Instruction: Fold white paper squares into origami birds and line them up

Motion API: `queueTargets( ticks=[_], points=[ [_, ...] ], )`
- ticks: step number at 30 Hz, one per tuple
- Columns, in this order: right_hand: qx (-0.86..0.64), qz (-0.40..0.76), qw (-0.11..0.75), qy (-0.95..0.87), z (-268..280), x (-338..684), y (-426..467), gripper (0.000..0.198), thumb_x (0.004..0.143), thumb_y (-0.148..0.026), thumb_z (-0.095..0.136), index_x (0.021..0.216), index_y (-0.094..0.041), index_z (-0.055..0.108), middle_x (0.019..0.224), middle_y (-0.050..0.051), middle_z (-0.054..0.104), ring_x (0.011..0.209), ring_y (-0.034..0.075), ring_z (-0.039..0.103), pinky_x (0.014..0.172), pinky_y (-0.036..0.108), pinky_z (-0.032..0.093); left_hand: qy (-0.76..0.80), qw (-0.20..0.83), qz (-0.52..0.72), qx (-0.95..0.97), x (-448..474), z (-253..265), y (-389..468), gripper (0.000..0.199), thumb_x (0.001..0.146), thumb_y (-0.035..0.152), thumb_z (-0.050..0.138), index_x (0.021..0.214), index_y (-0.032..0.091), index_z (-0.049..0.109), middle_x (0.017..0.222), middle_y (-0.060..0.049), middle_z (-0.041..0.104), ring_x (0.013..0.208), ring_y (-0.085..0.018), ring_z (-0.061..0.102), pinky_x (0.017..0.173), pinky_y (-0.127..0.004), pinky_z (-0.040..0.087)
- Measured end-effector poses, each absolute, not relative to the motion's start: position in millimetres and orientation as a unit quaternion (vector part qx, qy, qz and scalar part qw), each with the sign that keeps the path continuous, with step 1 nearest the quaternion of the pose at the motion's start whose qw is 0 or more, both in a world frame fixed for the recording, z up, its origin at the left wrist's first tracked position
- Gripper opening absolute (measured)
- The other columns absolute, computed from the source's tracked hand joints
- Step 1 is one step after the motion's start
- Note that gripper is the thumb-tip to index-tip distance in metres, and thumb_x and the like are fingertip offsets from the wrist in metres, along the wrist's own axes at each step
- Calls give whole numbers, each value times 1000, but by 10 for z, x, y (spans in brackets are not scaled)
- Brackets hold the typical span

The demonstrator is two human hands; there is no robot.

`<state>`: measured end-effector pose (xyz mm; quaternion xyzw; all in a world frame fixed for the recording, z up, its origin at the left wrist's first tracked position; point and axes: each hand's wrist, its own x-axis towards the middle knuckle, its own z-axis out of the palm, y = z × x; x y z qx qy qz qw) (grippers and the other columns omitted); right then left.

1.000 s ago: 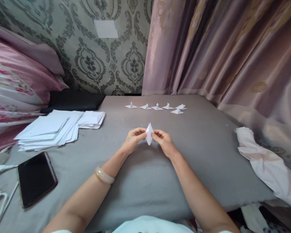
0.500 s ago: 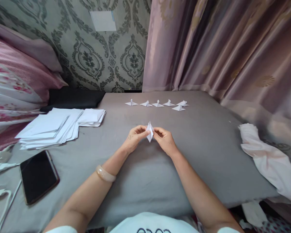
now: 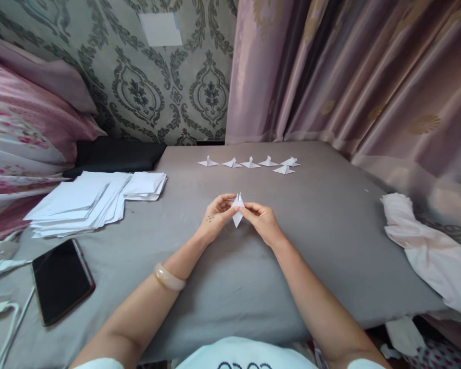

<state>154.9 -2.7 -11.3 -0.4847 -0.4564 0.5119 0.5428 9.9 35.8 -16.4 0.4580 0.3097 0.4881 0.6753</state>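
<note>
Between my two hands is a small white folded paper [image 3: 237, 211], diamond-shaped, with two thin points at its top and one point at the bottom. My left hand [image 3: 217, 214] pinches its left side, thumb on the near face and fingers curled behind. From the other side my right hand [image 3: 263, 219] grips it the same way, thumb and fingers pressed together on the right edge. Both hands are just above the grey cloth. Farther back stand several white folded paper cranes [image 3: 250, 163] in a row, one of them [image 3: 284, 169] slightly nearer to me.
On the left lie stacks of white paper [image 3: 77, 202] and a smaller pile of paper squares [image 3: 145, 185]. A phone [image 3: 62, 282] rests nearer, beside white cables [image 3: 13, 323]. A black flat item [image 3: 119, 156] sits behind the paper. Pale bunched cloth [image 3: 426, 241] is at the right edge.
The folded paper has turned so its near face shows flatter and its two top points stand apart. Both thumbs now press on its near face.
</note>
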Motion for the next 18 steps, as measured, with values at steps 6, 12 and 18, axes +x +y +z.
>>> queueTargets(
  ticks=[6, 12, 18],
  points=[
    [-489, 523, 545, -437, -118, 1555, -6, 28, 68, -39, 75, 88, -20, 72, 86, 3, 73, 85, 17, 66, 85, 33, 49, 360, 680, 415, 486, 65, -132, 346, 31, 67, 37, 78, 84, 12, 70, 78, -5, 68, 69, -13, 59, 68, -25, 45],
    [-519, 579, 539, -325, -101, 1516, -18, 38, 59, -37, 81, 86, -19, 61, 73, 0, 68, 63, 12, 63, 61, 25, 52, 398, 685, 409, 454, 55, -156, 361, 29, 64, 37, 80, 73, 13, 68, 66, -3, 65, 58, -11, 56, 61, -24, 44],
    [-518, 643, 457, -330, -127, 1406, -83, 31, 59, -37, 84, 72, -16, 64, 68, 2, 67, 59, 11, 64, 54, 21, 53, 428, 667, 454, 408, 56, -221, 405, 28, 62, 34, 80, 62, 15, 59, 54, 3, 55, 49, -7, 49, 53, -22, 40]
  ],
)
